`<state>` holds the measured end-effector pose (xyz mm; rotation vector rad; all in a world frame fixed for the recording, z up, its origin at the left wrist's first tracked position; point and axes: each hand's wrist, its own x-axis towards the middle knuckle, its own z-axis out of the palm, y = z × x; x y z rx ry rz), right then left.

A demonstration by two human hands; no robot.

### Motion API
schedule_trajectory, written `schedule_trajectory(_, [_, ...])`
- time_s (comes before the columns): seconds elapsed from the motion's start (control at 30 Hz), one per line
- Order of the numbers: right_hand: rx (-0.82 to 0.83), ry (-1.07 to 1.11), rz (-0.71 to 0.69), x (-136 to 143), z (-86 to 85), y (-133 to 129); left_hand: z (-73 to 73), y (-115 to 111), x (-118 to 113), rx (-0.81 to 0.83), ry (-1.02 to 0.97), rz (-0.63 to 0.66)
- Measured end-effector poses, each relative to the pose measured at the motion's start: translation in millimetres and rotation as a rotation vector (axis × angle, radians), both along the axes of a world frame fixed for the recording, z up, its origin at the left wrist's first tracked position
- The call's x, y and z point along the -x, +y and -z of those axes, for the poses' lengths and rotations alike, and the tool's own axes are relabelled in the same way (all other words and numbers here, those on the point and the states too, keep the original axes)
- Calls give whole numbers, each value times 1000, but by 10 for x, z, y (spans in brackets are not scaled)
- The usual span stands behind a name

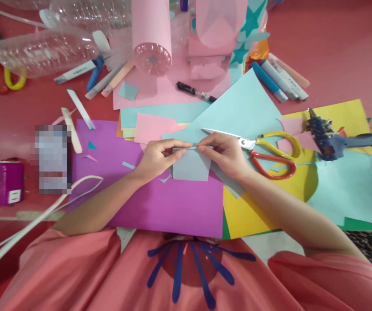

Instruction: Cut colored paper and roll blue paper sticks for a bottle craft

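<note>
A small light-blue piece of paper (191, 166) hangs from the fingertips of both my hands, its upper edge pinched and seemingly folded over. My left hand (163, 157) is closed on the left part of that edge, and my right hand (225, 153) grips it just to the right, the fingertips nearly meeting. Purple paper (179, 207) lies beneath. Just past my right hand are scissors (270, 147) with one yellow and one red handle, blades pointing left, partly behind my fingers. A large light-blue sheet (234, 108) spreads behind my hands.
Clear plastic bottles (46, 49) lie at the back left. A pink-wrapped bottle (151, 34) is at the back middle. Markers (270, 82) and a black pen (194, 90) lie around. A glue gun (328, 136) rests at right; a purple power adapter (3, 183) and white cable (43, 216) at left.
</note>
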<state>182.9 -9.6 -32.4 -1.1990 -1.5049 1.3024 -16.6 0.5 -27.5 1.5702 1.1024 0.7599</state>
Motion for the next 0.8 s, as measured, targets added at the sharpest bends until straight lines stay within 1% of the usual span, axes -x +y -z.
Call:
schedule_trajectory(0.17, [-25, -58, -13, 6, -1, -15, 10, 22, 2, 3, 16, 34])
schedule_trajectory(0.53, [-76, -43, 4, 13, 24, -25, 20, 10, -13, 0, -4, -17])
schedule_trajectory(0.67, [-119, -48, -1, 9, 47, -25, 27, 18, -8, -44, -17, 5])
schedule_trajectory(0.8, [-212, -49, -31, -3, 55, -18, 47, 21, -8, -103, -55, 14])
